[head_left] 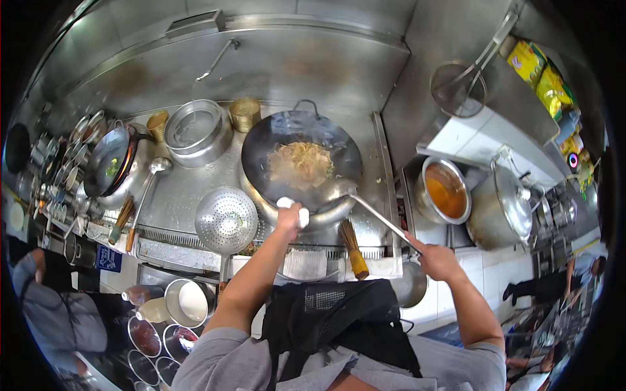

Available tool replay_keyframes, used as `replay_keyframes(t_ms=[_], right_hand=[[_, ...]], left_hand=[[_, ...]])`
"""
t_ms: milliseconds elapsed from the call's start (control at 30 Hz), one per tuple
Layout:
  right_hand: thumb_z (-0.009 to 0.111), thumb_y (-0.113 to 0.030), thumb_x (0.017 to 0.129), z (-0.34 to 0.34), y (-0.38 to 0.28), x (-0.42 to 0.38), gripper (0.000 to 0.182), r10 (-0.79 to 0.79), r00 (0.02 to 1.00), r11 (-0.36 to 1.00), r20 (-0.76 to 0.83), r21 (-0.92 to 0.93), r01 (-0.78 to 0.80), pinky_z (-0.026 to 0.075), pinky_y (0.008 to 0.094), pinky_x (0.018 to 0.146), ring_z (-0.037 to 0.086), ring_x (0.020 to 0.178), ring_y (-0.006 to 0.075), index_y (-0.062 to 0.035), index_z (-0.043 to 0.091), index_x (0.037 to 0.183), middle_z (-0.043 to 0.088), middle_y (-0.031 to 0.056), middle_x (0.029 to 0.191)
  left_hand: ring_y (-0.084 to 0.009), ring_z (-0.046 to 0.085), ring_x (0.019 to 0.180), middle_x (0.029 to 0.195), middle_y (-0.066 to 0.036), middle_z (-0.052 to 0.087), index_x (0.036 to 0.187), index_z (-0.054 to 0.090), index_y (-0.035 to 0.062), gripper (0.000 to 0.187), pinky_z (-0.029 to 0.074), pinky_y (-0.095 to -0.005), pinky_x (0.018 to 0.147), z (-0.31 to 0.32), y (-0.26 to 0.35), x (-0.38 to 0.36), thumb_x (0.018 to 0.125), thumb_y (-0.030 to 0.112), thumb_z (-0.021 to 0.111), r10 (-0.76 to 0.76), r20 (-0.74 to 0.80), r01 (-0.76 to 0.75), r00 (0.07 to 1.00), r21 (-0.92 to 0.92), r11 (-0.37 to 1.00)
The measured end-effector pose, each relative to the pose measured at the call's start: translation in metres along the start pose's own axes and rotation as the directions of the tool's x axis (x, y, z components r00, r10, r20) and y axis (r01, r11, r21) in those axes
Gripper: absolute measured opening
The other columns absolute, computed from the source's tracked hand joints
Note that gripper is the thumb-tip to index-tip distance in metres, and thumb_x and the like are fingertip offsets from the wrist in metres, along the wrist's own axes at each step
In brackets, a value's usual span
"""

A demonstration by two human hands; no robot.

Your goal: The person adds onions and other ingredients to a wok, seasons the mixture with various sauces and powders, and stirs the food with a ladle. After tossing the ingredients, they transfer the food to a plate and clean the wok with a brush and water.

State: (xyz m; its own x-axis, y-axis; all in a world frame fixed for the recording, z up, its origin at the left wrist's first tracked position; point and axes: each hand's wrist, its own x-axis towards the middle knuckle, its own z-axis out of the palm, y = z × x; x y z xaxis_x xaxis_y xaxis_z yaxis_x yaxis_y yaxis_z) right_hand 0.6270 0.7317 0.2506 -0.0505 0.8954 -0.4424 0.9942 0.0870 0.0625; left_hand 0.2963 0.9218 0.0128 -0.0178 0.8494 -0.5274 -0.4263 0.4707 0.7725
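A black wok (261, 146) sits on the burner, with steaming noodle-like food (301, 163) in its bowl. My left hand (289, 218) is closed round a folded white cloth (303, 216) at the wok's near rim; the wok's near handle is hidden under it. My right hand (435, 259) grips the long handle of a wok ladle (381, 217), whose bowl rests inside the wok at the right rim. Left of the wok lies a perforated skimmer (226, 218). A bamboo brush (353, 251) with a yellow handle stands near the front edge of the stove.
A pot of orange liquid (446, 190) and a lidded pot (501, 205) stand right. Further left are a metal pot (197, 133), another ladle (151, 189) and a second wok (111, 159). Sauce containers (187, 303) fill the lower left, beside another person (59, 306).
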Motion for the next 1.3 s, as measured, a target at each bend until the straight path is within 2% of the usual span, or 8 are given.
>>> replay_keyframes(t_ms=[200,367,433,533,633,867,1233,1300], right_hand=[[0.05,-0.007,0.089,0.057,-0.015,0.138,0.085,0.079,0.996,0.991,-0.04,0.108,-0.074,0.053,0.0487,0.086,0.068,0.096,0.0399,-0.0404,0.011,0.156,0.067,0.024,0.109],[0.053,-0.012,0.092,0.089,-0.005,0.22,0.087,-0.101,0.846,0.82,-0.523,0.438,0.369,0.052,0.0485,0.089,0.066,0.097,0.0444,-0.0341,0.001,0.157,0.064,0.0295,0.113],[0.052,-0.014,0.095,0.047,-0.061,0.213,0.083,0.254,0.956,0.771,-0.144,0.627,-0.111,0.051,0.0471,0.09,0.067,0.099,0.0421,-0.0285,0.0,0.158,0.063,0.031,0.119],[0.052,-0.013,0.096,0.064,-0.11,0.225,0.08,0.124,0.99,0.614,-0.069,0.789,-0.022,0.054,0.041,0.061,0.065,0.064,0.0259,-0.0283,0.005,0.159,0.068,0.0263,0.101],[0.048,-0.012,0.096,0.04,-0.11,0.199,0.077,-0.126,0.989,0.452,0.082,0.892,-0.016,0.053,0.0442,0.082,0.066,0.085,0.0374,-0.0263,0.006,0.159,0.065,0.0294,0.11],[0.051,-0.003,0.092,0.054,-0.061,0.141,0.081,-0.338,0.917,0.739,-0.211,0.544,0.397,0.037,0.0448,0.109,0.048,0.131,0.0403,-0.0283,0.012,0.158,0.052,0.0292,0.137],[0.049,-0.003,0.088,0.035,-0.079,0.099,0.088,-0.123,0.988,0.966,0.09,0.241,0.098,0.049,0.0556,0.085,0.065,0.09,0.0501,-0.0285,0.002,0.158,0.065,0.0348,0.096],[0.049,-0.004,0.089,0.036,-0.081,0.132,0.087,-0.12,0.985,0.954,0.126,0.288,0.08,0.049,0.0545,0.086,0.065,0.094,0.049,-0.0334,0.004,0.158,0.065,0.0349,0.101]], left_hand=[[-0.017,0.066,0.088,0.104,-0.007,0.069,0.121,0.058,0.0045,0.043,0.052,-0.0321,0.075,-0.065,-0.029,-0.086,0.098,0.041,0.061,-0.015,0.296,0.072,0.955,-0.182,0.981],[-0.0178,0.064,0.075,0.092,-0.006,0.067,0.117,0.058,0.0074,0.035,0.053,-0.0348,0.066,-0.162,-0.029,-0.164,0.099,0.037,0.059,-0.043,-0.014,0.042,0.999,-0.087,0.995],[-0.0179,0.064,0.077,0.096,-0.007,0.067,0.117,0.058,0.0045,0.037,0.051,-0.0327,0.066,-0.183,-0.02,-0.18,0.099,0.037,0.058,0.094,-0.095,-0.104,0.991,-0.101,0.989],[-0.015,0.061,0.079,0.097,-0.005,0.064,0.118,0.056,0.0051,0.031,0.049,-0.031,0.067,-0.188,0.005,-0.194,0.1,0.03,0.057,0.176,-0.135,-0.186,0.975,-0.069,0.98],[-0.0117,0.058,0.076,0.093,-0.002,0.061,0.114,0.056,0.0057,0.029,0.048,-0.0295,0.063,-0.175,0.018,-0.201,0.1,0.031,0.058,0.242,-0.191,-0.257,0.951,-0.057,0.965],[-0.0143,0.061,0.085,0.099,-0.004,0.063,0.119,0.056,0.0049,0.029,0.05,-0.0308,0.073,-0.164,0.015,-0.198,0.101,0.027,0.057,0.208,-0.139,-0.23,0.968,-0.163,0.96],[-0.0148,0.062,0.088,0.102,-0.005,0.063,0.119,0.055,0.0017,0.032,0.052,-0.0319,0.075,-0.153,0.021,-0.159,0.101,0.028,0.057,0.261,-0.081,-0.266,0.962,-0.067,0.962],[-0.0163,0.064,0.084,0.102,-0.006,0.065,0.119,0.056,0.0001,0.036,0.054,-0.0326,0.07,-0.144,0.015,-0.126,0.1,0.031,0.058,0.014,-0.074,-0.015,0.997,-0.011,1.0]])
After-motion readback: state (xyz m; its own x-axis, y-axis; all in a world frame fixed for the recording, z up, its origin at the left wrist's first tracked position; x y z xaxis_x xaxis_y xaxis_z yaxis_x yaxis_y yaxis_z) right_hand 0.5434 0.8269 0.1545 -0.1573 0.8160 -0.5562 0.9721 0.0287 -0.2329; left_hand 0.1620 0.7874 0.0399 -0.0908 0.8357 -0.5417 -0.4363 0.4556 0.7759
